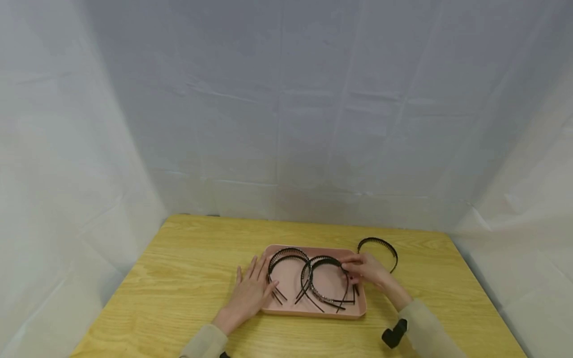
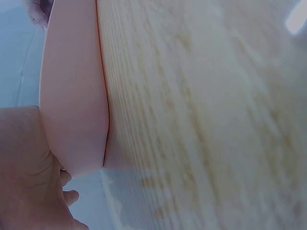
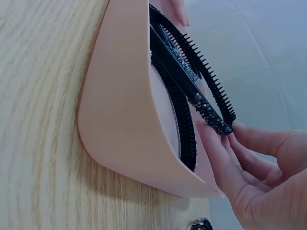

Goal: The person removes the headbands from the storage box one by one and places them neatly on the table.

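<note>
A pink tray (image 1: 309, 313) holds several black toothed headbands, some with glittery stones. My right hand (image 1: 369, 271) is over its right end, pinching one headband (image 3: 208, 113) between thumb and fingers. That headband slants up out of the tray in the right wrist view, and another headband (image 3: 184, 122) lies beneath it against the wall. At the tray's left side rests my left hand (image 1: 248, 296), its fingers extended along the rim beside a toothed headband (image 1: 286, 250). The left wrist view shows this hand against the tray's outer wall (image 2: 74, 86).
One more black headband (image 1: 380, 240) lies on the wooden table (image 1: 201, 243) behind my right hand, outside the tray. Pale sheeting (image 1: 277, 124) hangs behind the table and along both sides.
</note>
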`<state>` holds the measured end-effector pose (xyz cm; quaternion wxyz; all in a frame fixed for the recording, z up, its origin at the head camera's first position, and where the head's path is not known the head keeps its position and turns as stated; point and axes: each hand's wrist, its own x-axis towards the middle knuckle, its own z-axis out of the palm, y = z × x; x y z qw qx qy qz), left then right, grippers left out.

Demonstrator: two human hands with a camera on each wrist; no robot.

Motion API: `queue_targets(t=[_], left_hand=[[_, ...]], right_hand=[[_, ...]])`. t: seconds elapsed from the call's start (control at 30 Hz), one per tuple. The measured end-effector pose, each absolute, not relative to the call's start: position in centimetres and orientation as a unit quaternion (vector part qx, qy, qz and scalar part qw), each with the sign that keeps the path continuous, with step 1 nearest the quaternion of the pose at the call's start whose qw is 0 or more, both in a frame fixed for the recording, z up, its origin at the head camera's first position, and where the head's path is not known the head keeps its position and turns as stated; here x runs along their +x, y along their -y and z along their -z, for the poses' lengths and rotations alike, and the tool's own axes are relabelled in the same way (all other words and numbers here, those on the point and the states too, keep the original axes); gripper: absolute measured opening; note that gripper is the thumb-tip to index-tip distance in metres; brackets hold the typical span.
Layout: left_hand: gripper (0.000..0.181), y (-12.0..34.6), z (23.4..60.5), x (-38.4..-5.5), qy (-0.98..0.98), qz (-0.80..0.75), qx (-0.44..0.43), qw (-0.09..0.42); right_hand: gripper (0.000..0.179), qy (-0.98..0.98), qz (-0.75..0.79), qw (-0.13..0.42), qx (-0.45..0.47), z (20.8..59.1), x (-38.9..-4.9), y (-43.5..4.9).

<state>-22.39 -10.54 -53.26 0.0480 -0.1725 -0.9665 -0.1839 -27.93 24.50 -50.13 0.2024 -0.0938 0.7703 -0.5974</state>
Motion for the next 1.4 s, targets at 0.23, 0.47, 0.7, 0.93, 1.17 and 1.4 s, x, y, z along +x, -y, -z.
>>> queue_targets(t=[0.23, 0.47, 0.7, 0.93, 1.17, 1.4], left_hand=[[0.069, 10.6, 53.5, -22.4, 0.965, 0.183, -0.179, 0.058], [0.068, 10.6, 53.4, -22.4, 0.965, 0.187, -0.175, 0.05], [0.068, 10.6, 53.4, -22.4, 0.966, 0.184, -0.175, 0.055], [0.067, 10.6, 53.3, -22.4, 0.968, 0.182, -0.17, 0.044], [0.068, 10.6, 53.3, -22.3, 0.968, 0.182, -0.169, 0.041], [0.067, 10.5, 53.2, -22.3, 0.966, 0.188, -0.172, 0.048]], right_hand=[[0.042, -0.771, 0.6, 0.198, -0.085, 50.4, -27.8, -24.5], [0.042, -0.774, 0.599, 0.189, -0.086, 50.2, -27.7, -24.4], [0.043, -0.78, 0.595, 0.174, -0.091, 48.9, -27.9, -24.6], [0.041, -0.8, 0.578, 0.143, -0.072, 47.5, -28.5, -25.3], [0.041, -0.802, 0.582, 0.124, -0.06, 46.9, -28.8, -25.8], [0.044, -0.798, 0.585, 0.122, -0.071, 46.9, -29.1, -27.1]])
